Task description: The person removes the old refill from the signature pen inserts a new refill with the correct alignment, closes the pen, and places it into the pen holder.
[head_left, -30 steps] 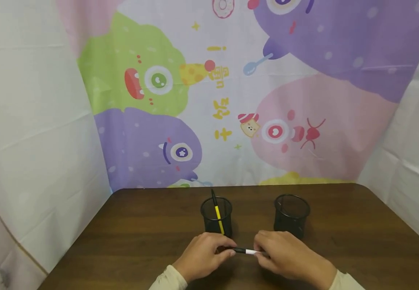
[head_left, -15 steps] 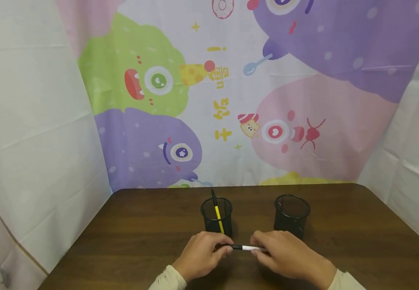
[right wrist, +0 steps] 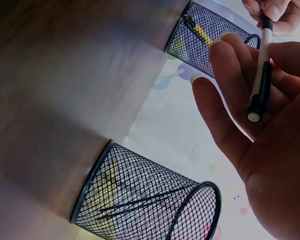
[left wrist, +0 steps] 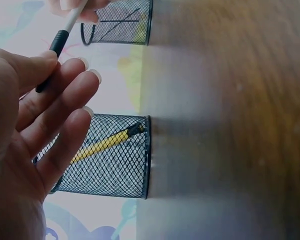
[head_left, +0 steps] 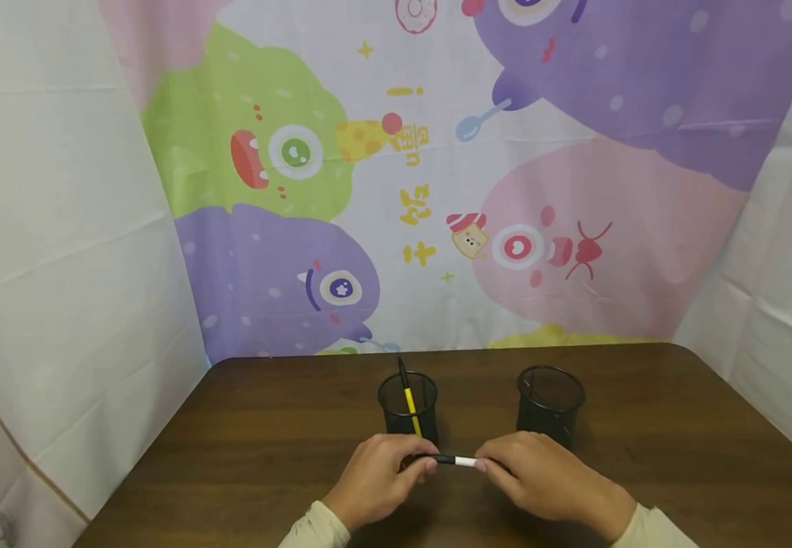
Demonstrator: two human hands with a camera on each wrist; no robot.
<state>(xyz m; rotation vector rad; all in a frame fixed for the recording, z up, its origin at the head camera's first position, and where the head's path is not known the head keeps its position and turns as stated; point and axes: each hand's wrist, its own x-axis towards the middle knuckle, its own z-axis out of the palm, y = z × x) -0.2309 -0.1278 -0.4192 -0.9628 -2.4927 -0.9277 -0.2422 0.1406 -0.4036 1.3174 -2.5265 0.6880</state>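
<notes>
A black-and-white pen is held level between both hands, in front of two mesh cups. My left hand pinches its black end between thumb and fingers. My right hand pinches the white barrel from the other side. In the right wrist view the pen's rear end, black with a small white tip, sticks out past the right fingers. Beyond the left hand stands a black mesh pen cup with a yellow-and-black pen leaning in it.
A second black mesh cup stands to the right on the brown wooden table, seen close up in the right wrist view. A cartoon-printed cloth hangs behind the table, with white cloth at the sides.
Both hands have risen slightly in the head view with the pen. The right fingertips have shifted a little to the left, and the view has tilted slightly.
</notes>
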